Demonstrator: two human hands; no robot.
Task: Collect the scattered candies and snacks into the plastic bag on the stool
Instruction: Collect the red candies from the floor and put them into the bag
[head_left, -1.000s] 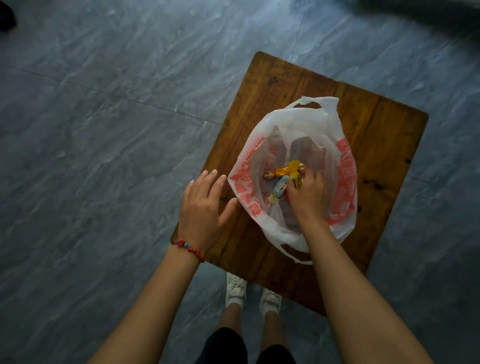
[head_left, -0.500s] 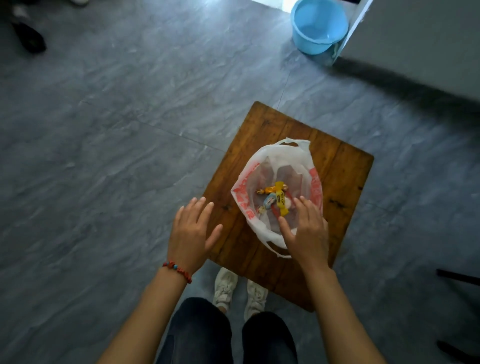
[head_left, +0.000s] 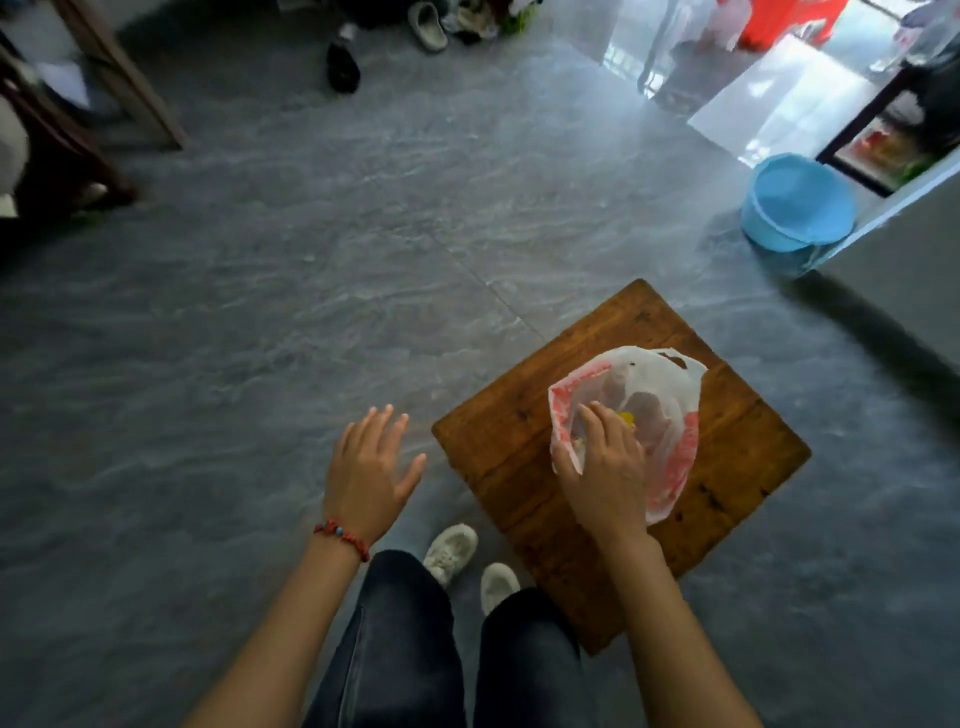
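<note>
The white plastic bag (head_left: 657, 384) with red print sits open on the wooden stool (head_left: 498, 441), toward its far right half, mouth gaping upward. The right hand (head_left: 605, 462) is over the bag's near rim, palm down, fingers reaching into the opening; the thumb lies against the rim on the left, but whether the fingers grip the plastic or a candy I cannot tell. A yellow candy wrapper (head_left: 627, 417) peeks out just past the fingertips, inside the bag; the rest of the contents are hidden by the hand and blur. The left hand (head_left: 371, 467) hovers over the grey tiled floor (head_left: 260, 338) just left of the stool, fingers spread and straight, holding nothing, a red beaded bracelet (head_left: 343, 535) on the wrist. White sneakers (head_left: 451, 553) stand by the stool's near corner. A blue plastic tub (head_left: 797, 205) sits well off at the far right.
</note>
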